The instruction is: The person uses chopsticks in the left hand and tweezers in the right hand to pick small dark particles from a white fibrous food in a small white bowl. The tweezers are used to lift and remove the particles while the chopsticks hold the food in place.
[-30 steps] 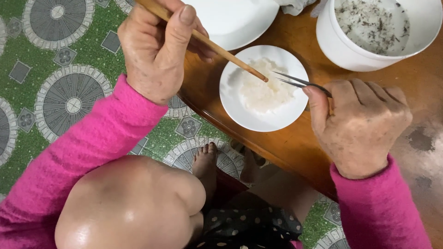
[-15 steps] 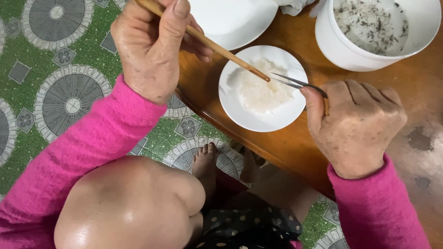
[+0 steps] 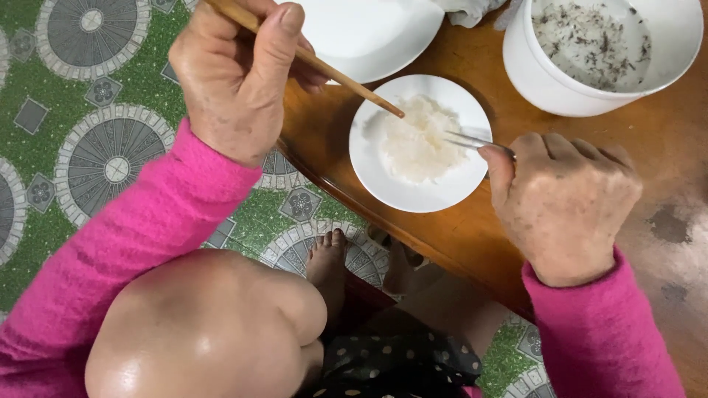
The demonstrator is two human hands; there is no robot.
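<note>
A small white plate (image 3: 398, 193) sits on the wooden table (image 3: 664, 140) and carries a translucent white lump (image 3: 417, 147). My left hand (image 3: 236, 77) grips a wooden stick (image 3: 346, 79) whose tip rests on the lump's upper left edge. My right hand (image 3: 564, 203) pinches metal tweezers (image 3: 468, 140), and their tips touch the lump's right side. Both arms wear pink sleeves.
A large white bowl (image 3: 546, 85) with cloudy liquid and dark flecks stands at the back right. A second white dish (image 3: 369, 37) lies behind the plate. My bare knee (image 3: 214, 332) and foot (image 3: 328, 258) are below the table edge, over a green patterned floor (image 3: 88, 140).
The stick's tip has drawn back from the middle of the lump to its upper left edge. The tweezers stay at the lump's right side.
</note>
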